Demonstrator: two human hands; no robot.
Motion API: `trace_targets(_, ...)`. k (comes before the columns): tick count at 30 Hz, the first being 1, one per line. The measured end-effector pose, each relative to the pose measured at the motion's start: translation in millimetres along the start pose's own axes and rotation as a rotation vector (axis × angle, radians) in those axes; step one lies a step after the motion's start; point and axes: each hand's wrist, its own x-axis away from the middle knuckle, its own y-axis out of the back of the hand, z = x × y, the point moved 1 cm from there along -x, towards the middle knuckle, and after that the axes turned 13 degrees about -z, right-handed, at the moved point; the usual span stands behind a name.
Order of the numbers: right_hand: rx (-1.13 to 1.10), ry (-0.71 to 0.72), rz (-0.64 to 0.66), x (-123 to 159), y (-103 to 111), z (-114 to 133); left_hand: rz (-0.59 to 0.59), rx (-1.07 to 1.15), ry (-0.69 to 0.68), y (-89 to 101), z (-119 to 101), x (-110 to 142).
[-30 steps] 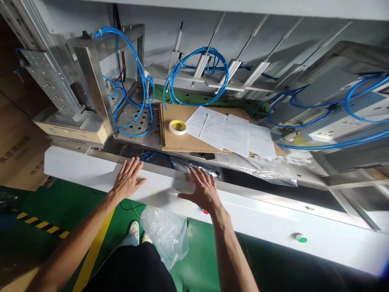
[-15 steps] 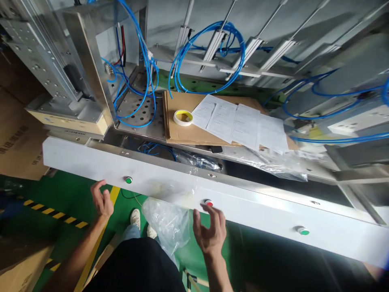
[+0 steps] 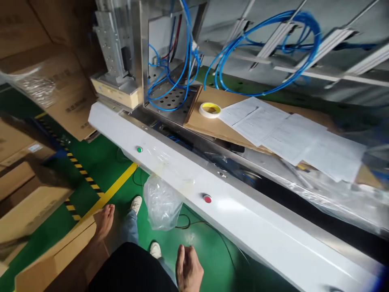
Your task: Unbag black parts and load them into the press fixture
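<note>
Right hand [image 3: 190, 267]: fingers bent inward; full closure, contents: cannot tell. Left hand [image 3: 105, 219] likewise, near open brown cardboard box [image 3: 60, 259]. Crumpled clear plastic bag [image 3: 162, 202] droops at lower edge of long smooth white beam [image 3: 258, 227]. Wise: knuckles clear of round red button [image 3: 207, 199]. Beyond: white-and-yellow tape ring [image 3: 209, 115] near left edge of brown cardboard sheet [image 3: 225, 127]; thin white papers [image 3: 288, 134]; looped blue tubing [image 3: 316, 34].

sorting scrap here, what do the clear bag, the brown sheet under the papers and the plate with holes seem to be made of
Clear bag: probably thin, glossy plastic film, as it is see-through, creased and catches the light. Brown sheet: likely cardboard, matt, judging by its plain tan colour and flat shape. Plate with holes: apparently bare grey metal with a dull sheen; which metal, unclear.
</note>
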Motion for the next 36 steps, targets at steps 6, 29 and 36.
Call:
trace_targets(6, -0.119, 0.271, 0.029, -40.7, 29.0, -4.9, -0.024, 0.045, 0.083, 4.9, -26.4, 87.0)
trace_targets(29, 0.505, 0.532, 0.261, -278.6, -117.8, -5.1, -0.351, -0.034, -0.691, -29.1, -298.3, -148.8)
trace_targets(36, 0.51, 0.54, 0.288, -281.9, -113.4, 1.1, -0.447, 0.024, -0.644, -32.9, -284.8, -152.3)
